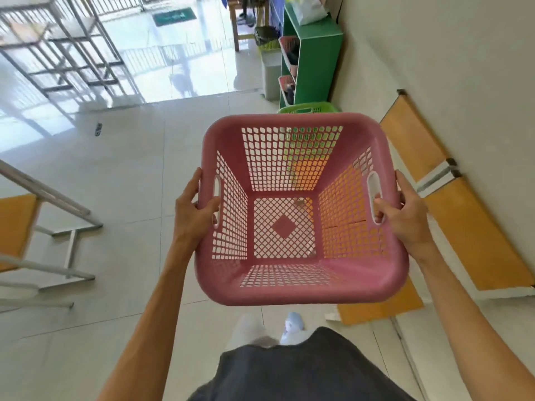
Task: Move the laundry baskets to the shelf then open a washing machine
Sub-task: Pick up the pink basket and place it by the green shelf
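Observation:
I carry an empty pink laundry basket in front of me at waist height. My left hand grips its left handle slot and my right hand grips the right one. Ahead stands a green shelf against the right wall, with two pink baskets in its compartments. A green basket sits on the floor just before the shelf, partly hidden behind the pink basket. No washing machine is in view.
Orange benches run along the right wall. A metal-framed orange chair stands at the left. Metal racks are at the far left, a grey bin beside the shelf, a wooden table beyond.

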### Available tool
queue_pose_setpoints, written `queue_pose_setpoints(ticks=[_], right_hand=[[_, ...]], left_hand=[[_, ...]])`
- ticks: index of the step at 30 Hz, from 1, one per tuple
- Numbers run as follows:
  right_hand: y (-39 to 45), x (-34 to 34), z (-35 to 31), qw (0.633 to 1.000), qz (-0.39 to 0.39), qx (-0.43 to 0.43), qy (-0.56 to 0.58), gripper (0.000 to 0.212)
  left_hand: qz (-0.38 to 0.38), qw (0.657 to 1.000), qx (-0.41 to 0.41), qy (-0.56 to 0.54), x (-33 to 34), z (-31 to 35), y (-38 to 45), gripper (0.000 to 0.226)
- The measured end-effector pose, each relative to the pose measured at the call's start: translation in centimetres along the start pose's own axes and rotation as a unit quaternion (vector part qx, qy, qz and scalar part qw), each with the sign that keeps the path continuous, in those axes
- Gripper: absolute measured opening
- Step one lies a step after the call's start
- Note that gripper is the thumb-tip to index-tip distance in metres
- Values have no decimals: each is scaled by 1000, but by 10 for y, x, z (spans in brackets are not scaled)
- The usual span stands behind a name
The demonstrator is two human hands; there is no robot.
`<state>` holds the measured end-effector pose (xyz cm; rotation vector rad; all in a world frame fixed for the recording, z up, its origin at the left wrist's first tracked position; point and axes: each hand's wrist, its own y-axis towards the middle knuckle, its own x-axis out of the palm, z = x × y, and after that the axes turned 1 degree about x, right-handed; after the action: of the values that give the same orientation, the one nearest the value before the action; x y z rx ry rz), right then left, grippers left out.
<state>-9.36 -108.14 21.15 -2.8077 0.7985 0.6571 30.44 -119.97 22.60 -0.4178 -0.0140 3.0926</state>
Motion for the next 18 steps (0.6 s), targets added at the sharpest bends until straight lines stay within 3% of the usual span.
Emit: queue_pose_setpoints(ticks=[7, 18], right_hand=[[94, 69, -41, 1000, 6, 0, -7, 72], [221, 188, -90, 996, 88, 30, -1, 73]], left_hand=[[-5, 999, -10, 30, -2, -18, 141, 74], [-66, 997, 12, 40, -19, -17, 373, 72]])
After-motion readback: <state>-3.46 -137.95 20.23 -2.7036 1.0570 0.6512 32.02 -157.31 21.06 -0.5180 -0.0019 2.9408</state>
